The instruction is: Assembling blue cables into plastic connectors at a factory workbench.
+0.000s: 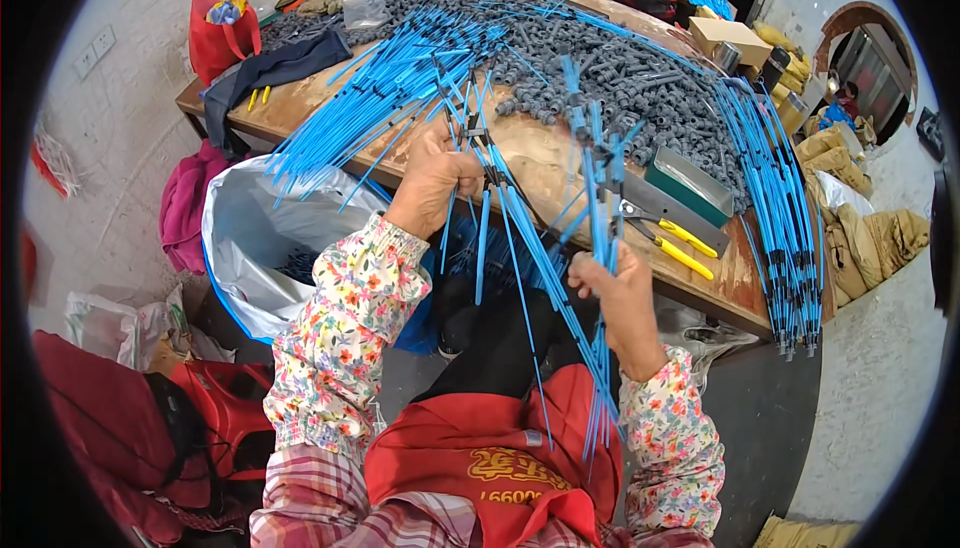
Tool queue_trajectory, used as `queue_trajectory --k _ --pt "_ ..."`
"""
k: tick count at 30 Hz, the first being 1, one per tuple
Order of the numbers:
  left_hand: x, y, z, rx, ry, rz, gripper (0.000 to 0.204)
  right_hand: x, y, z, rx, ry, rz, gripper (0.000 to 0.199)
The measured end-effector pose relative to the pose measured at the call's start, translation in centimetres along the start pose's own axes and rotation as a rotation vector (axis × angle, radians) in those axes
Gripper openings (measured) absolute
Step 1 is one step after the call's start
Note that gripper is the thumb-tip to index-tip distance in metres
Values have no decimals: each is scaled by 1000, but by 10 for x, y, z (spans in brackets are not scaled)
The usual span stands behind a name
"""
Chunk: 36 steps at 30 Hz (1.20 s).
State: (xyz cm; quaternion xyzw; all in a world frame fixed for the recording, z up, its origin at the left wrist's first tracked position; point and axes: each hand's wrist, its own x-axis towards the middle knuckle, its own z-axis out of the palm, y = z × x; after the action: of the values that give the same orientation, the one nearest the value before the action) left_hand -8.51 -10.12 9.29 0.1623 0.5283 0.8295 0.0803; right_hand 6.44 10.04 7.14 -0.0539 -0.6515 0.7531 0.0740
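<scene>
My left hand [437,180] is closed on several thin blue tubes [512,210] with black fittings, held over the table's front edge. The tubes splay downward and cross toward my lap. To the right, my right hand [622,298] grips an upright bundle of similar blue tubes [600,373]; their lower ends hang over my red apron [490,448], and their upper ends are blurred. Just beyond that hand lie yellow-handled cutters [683,258], beside a green open-topped box [690,186]. The exact joints inside both hands are hidden by my fingers.
Dark grey plastic fittings [630,78] are heaped across the wooden table [530,148]. Loose blue tubes [385,98] lie at left, and bundled ones [775,208] overhang the right edge. A white-lined bin [250,213] stands at left below a dark cloth [270,78]. Other people work at the far side.
</scene>
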Motion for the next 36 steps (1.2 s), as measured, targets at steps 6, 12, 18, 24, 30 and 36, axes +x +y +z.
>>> queue_trajectory --k 6,12,18,24,30,36 --pt "-1 -1 4 8 51 7 38 19 -34 -48 269 -118 156 10" --pt "3 7 20 201 152 41 37 26 -47 -17 -35 -126 76 12" --pt "18 24 -6 262 185 72 36 -1 -47 -22 2 -85 133 12" --pt "12 20 16 283 194 106 35 18 -64 -4 12 -12 -18 14" --pt "12 30 56 465 198 382 39 56 -71 54 -25 -6 -199 24" --pt "-4 52 64 477 169 345 44 71 -75 59 -111 -95 -310 17"
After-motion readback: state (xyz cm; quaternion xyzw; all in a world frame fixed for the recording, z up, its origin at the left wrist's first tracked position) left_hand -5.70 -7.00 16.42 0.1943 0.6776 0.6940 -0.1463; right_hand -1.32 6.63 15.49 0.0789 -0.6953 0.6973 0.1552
